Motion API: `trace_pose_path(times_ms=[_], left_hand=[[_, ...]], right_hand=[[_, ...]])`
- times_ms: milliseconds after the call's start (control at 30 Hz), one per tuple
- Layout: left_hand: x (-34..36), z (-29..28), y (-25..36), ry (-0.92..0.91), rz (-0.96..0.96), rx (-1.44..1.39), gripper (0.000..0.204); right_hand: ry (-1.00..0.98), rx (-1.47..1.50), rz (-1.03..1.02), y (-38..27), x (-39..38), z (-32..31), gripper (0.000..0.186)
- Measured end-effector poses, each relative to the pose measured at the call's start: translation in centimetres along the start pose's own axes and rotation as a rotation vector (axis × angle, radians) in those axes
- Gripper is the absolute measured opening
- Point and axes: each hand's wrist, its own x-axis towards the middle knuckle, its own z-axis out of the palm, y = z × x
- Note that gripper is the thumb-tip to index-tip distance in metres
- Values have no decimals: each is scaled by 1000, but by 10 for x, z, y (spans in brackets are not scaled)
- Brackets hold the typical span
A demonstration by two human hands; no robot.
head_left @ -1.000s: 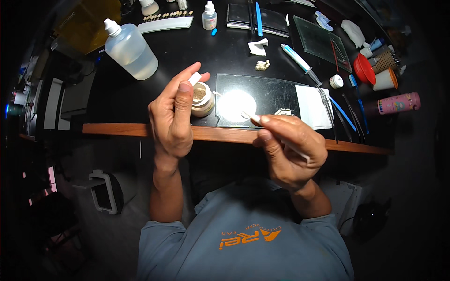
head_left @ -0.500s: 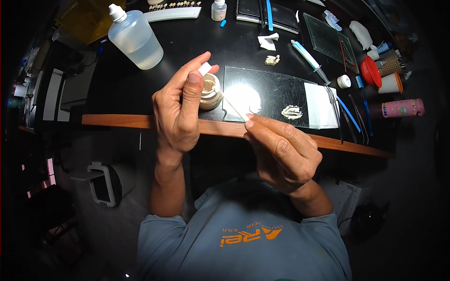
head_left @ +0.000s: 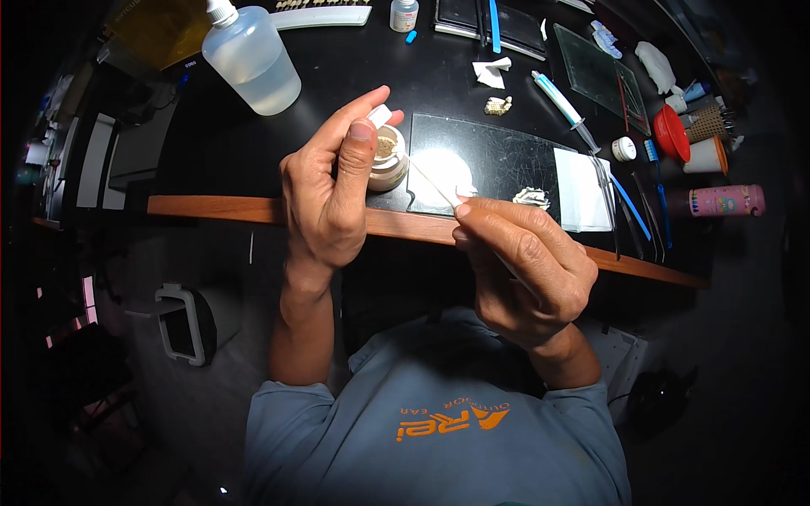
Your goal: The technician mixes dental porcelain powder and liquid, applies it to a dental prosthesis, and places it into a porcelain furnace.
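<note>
My left hand grips a small white lid by the thumb at the open jar of tan powder; whether it also holds the jar is hidden. My right hand pinches a thin pale spatula, its tip at or near the jar's right rim. Beneath the spatula lies a glass slab with a bright glare. Small mounds of white paste sit on it, and a white paper pad covers its right end.
A large clear bottle stands back left. A syringe, white jar, red bowl, several tweezers and a pink container are right. Crumpled paper lies behind the slab. The wooden desk edge runs in front.
My right hand's spatula has moved from the glass slab up and left to the jar's rim. My left hand sits slightly higher and further right in the picture, which has shifted a little.
</note>
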Motion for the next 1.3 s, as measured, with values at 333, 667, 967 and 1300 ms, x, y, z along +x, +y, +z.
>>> trace_pose_path(times_ms=[333, 667, 967, 1300], left_hand=[[0, 3, 1, -11, 7, -4, 45], [0, -2, 4, -36, -27, 56, 51], [-1, -1, -2, -43, 0, 92, 53], [-2, 0, -2, -52, 14, 107, 53]], right_hand=[[-38, 10, 41, -7, 2, -8, 25], [253, 177, 692, 31, -34, -83, 13], [209, 319, 831, 42, -40, -92, 11], [238, 410, 872, 54, -45, -108, 14]])
